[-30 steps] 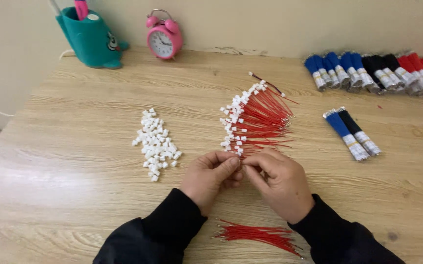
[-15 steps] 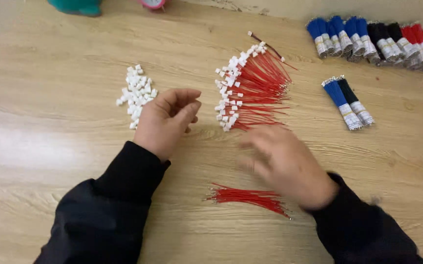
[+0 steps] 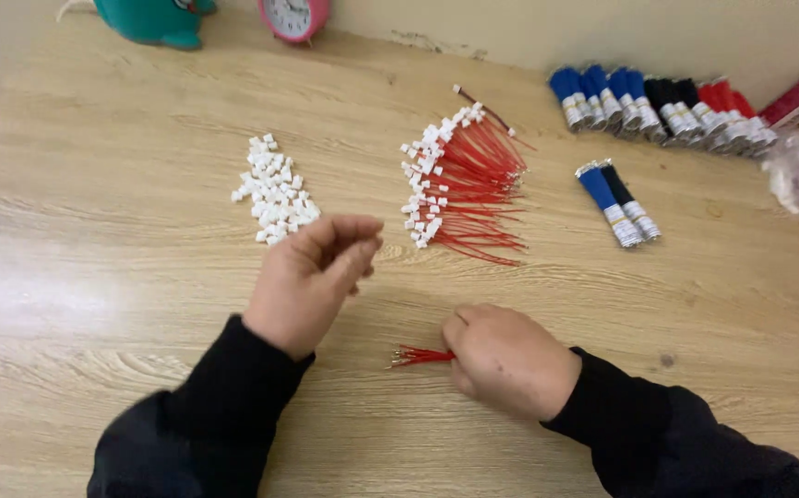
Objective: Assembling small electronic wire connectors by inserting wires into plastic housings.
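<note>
Red wires [image 3: 421, 355], bare-ended, now sit under your closed right hand [image 3: 508, 361], which dropped below the finished bundle [image 3: 459, 189], while your left hand [image 3: 312, 277], fingers pinched, hovers beside white connectors [image 3: 275, 189].

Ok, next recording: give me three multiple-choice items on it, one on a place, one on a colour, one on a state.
1. Where is the heap of loose white plugs?
A. left of the plugged red wires
B. right of them
C. under the clock

2. What colour are the bare wires under the right hand?
A. blue
B. red
C. black

3. How is the left hand?
A. flat on the table
B. gripping a marker
C. raised, fingers pinched together

Key: 1 A, the heap lies left of the fan; 2 B, red ends stick out; 3 C, it hovers near the plugs.
</note>
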